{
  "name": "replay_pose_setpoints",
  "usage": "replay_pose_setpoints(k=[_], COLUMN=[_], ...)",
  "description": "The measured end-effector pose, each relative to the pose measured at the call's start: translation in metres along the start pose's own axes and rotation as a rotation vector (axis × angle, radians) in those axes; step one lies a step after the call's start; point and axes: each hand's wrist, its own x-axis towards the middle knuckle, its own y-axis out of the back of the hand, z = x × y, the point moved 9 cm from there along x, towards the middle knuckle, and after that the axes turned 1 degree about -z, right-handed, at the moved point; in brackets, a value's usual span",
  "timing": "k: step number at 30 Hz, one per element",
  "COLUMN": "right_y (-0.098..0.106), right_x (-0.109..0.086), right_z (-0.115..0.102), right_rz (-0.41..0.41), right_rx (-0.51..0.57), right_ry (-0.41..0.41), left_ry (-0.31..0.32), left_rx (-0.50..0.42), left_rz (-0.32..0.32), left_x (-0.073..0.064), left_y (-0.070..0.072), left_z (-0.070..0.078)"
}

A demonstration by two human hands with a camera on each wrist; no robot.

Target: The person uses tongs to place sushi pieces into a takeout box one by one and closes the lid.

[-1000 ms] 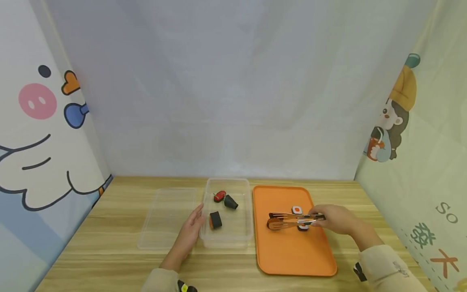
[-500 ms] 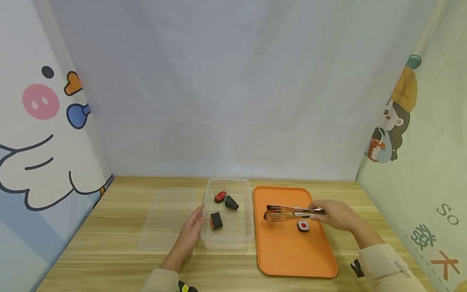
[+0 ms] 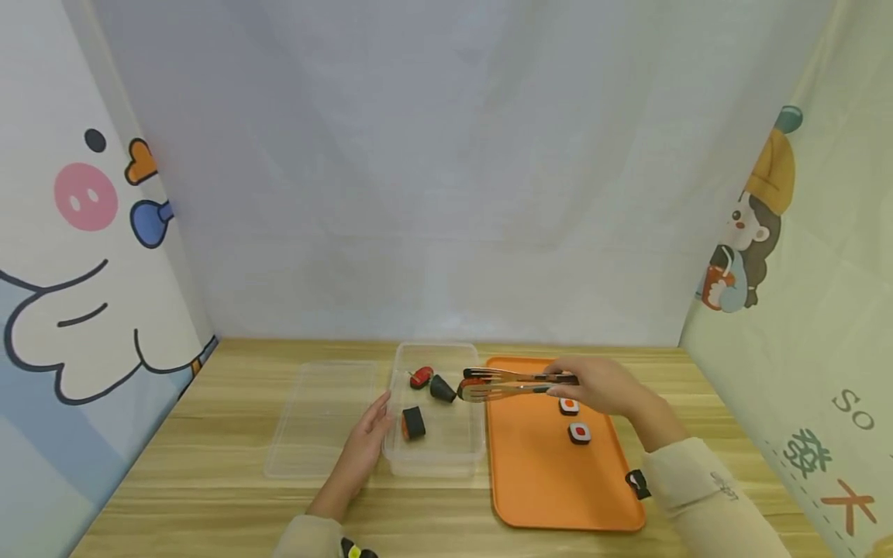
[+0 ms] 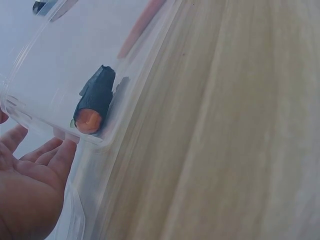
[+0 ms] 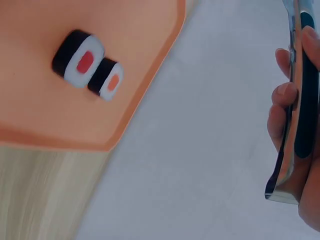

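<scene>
My right hand (image 3: 600, 385) grips a pair of metal tongs (image 3: 519, 377) with dark handles. Between the tong tips is a red-topped dark sushi piece (image 3: 471, 382), over the right rim of a clear plastic box (image 3: 481, 442). My left hand (image 3: 364, 440) touches the left wall of that box with its fingers extended; the left wrist view shows the fingertips (image 4: 67, 147) at the rim. Inside the box are a black-wrapped roll (image 3: 414, 422), a red-topped sushi piece (image 3: 422, 377) and a black cone-shaped roll (image 3: 441, 389).
An orange tray (image 3: 537, 488) lies right of the box. On it sit two white rice rolls, one with a red centre (image 3: 579, 432) and one with an orange centre (image 3: 568, 406). A clear lid (image 3: 317, 422) lies flat left of the box. A pale curtain (image 3: 446, 232) hangs behind.
My right hand has lifted the red-topped sushi piece from the tray with the tongs and carried it left to the box's right rim. My left hand has stayed at the box.
</scene>
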Motion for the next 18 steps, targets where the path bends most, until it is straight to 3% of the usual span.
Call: replay_pose_setpoints(k=[7, 18], right_y=[-0.017, -0.031], right_x=[0.03, 0.051], right_z=[-0.02, -0.032], right_rz=[-0.046, -0.131], right_rx=[-0.014, -0.069], right_ry=[0.018, -0.025], left_ry=[-0.008, -0.021], left_rx=[-0.01, -0.004], left_rz=[-0.001, -0.001], left_x=[-0.001, -0.004], left_y=[-0.001, 0.0], left_z=[0.003, 0.008])
